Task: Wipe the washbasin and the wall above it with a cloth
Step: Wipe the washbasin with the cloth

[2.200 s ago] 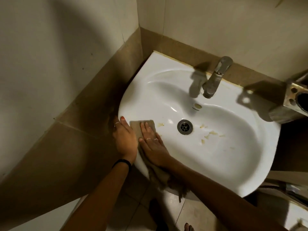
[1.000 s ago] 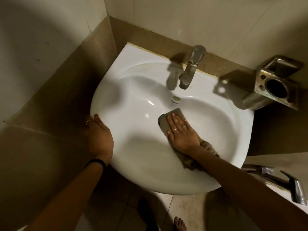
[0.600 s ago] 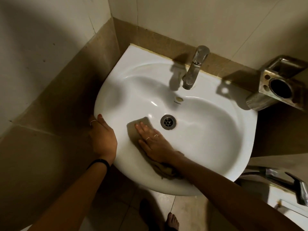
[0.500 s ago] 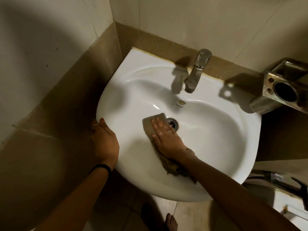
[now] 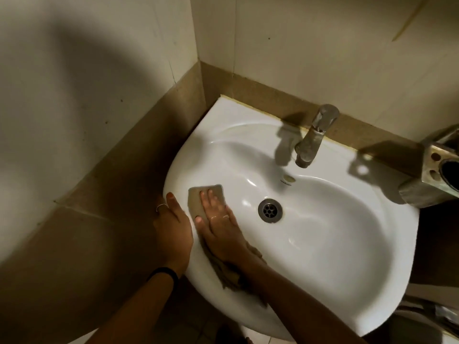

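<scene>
A white washbasin [image 5: 347,244] is fixed in a tiled corner, with a metal drain [image 5: 270,210] at its bottom. My right hand [image 5: 219,227] lies flat with straight fingers on a brown cloth [image 5: 198,199] and presses it against the bowl's left inner slope, left of the drain. The cloth's tail trails under my wrist over the front rim. My left hand [image 5: 172,232] grips the basin's left outer edge, thumb on top of the rim. The tiled wall [image 5: 323,45] rises behind the basin.
A dull metal tap [image 5: 314,135] stands at the back of the basin. A steel holder [image 5: 437,170] with round holes juts from the wall at the right. A side wall [image 5: 74,95] with a brown tile band closes in on the left.
My right hand has slid the cloth left, from over the drain to the bowl's left slope near my left hand. My left hand stays on the rim.
</scene>
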